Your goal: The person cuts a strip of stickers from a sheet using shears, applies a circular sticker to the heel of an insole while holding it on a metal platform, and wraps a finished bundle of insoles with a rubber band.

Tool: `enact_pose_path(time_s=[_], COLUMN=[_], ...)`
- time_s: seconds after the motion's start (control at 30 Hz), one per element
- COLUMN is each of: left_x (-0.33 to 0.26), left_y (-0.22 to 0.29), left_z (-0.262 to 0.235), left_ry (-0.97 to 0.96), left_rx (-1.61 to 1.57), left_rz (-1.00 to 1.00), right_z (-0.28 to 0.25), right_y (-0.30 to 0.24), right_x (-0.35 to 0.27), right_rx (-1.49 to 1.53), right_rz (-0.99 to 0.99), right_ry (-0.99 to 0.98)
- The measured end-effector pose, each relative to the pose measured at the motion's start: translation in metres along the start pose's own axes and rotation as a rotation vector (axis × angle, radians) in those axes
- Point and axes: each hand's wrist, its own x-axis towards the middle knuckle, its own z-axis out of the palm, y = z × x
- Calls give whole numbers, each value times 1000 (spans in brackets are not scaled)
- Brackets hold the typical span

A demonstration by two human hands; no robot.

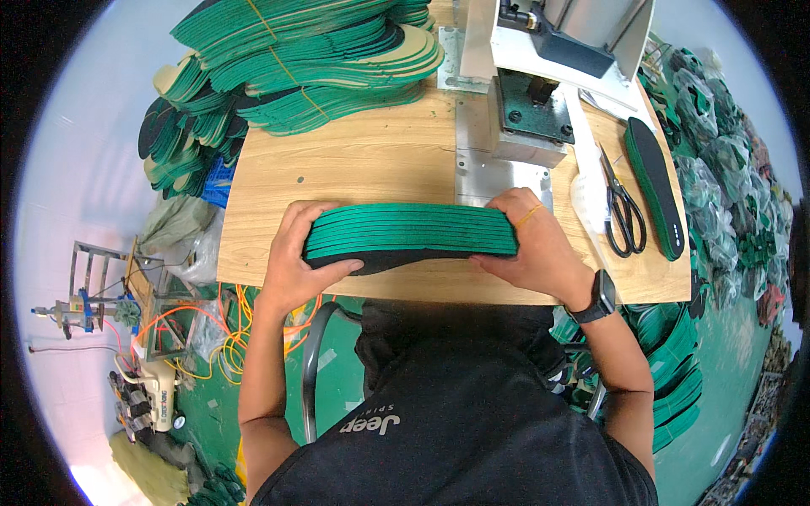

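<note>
A stack of green insoles (409, 229) with a black face underneath is held on its side near the table's front edge. My left hand (297, 257) grips its left end, thumb below and fingers over the top. At the other end my right hand (531, 244) clasps the stack the same way, with a dark watch (601, 295) on that wrist. Just beyond the stack lies a metal plate (498, 179) at the foot of a press (536, 118). The far fingers of both hands are partly hidden by the stack.
Large bundles of green insoles (329, 63) are piled at the table's back left. Black-handled scissors (623, 211) and a black insole stack (654, 185) lie on the right of the wooden table (371, 169). Bagged material (717, 160) is heaped beyond; hoses (228, 329) trail on the floor at left.
</note>
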Motion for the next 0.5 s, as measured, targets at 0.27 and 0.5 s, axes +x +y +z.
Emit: enact_pose_path(time_s=[0.27,0.5], left_x=[-2,-4], left_y=[10,3], left_z=[2,4], left_ry=[39,144], left_rx=[19,-123], left_rz=[87,19], right_z=[1,5], right_y=[-8,9], right_x=[-4,-18], right_rx=[220,117], right_rz=[87,20], right_ry=[-35,-62])
